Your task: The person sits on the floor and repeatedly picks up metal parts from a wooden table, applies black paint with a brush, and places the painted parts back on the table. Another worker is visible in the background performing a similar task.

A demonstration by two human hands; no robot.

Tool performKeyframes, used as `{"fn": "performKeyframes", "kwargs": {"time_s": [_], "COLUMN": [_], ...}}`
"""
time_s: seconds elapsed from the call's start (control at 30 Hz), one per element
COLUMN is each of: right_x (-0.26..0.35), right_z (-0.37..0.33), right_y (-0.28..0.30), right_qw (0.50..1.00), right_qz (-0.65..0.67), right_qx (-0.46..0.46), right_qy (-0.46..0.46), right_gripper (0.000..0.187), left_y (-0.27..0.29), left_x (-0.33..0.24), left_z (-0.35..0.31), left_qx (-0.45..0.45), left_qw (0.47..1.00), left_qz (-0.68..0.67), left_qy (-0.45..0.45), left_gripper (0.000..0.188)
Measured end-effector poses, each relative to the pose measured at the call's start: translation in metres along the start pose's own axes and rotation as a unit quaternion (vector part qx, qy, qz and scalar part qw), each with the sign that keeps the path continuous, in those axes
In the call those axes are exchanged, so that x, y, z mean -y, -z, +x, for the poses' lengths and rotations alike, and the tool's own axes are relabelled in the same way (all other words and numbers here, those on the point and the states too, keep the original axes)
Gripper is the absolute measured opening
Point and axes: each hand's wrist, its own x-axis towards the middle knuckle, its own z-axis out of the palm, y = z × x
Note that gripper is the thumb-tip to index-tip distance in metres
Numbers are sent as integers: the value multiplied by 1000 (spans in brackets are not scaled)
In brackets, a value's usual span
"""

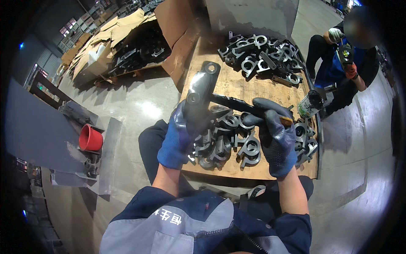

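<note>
My left hand (175, 137), in a blue glove with a dark coated palm, grips a flat metal bracket (202, 84) with rounded ends and holes, tilted above the table. My right hand (277, 139), gloved the same way, is closed round a paintbrush (230, 102). The brush is coated black and points left, its tip at the bracket's right edge. Below both hands lie several bare metal brackets (249, 146) with ring-shaped ends. Dark-painted brackets (264, 55) are heaped at the far end of the wooden tabletop (201, 59).
A paint-smeared can (310, 104) stands at the table's right edge. Beyond it a crouching person (338, 63) wears gloves and holds a dark part. At the left are a red bucket (90, 138) and a grey metal structure (46, 114); cardboard boxes (127, 25) hold dark parts at the back left.
</note>
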Motion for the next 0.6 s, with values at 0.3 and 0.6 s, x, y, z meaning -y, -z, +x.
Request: {"fn": "performKeyframes", "kwargs": {"time_s": [0.3, 0.6], "right_x": [0, 3], "right_z": [0, -2], "right_y": [-6, -2], "right_qw": [999, 996], "right_qz": [25, 25], "right_qx": [40, 77], "right_qy": [-11, -39], "right_gripper": [34, 33], "left_y": [-4, -10], "left_x": [-10, -1], "left_z": [-11, -10], "left_qx": [-17, -57], "left_qw": [999, 995], "left_qz": [10, -74], "left_qy": [32, 23], "left_gripper": [38, 31]}}
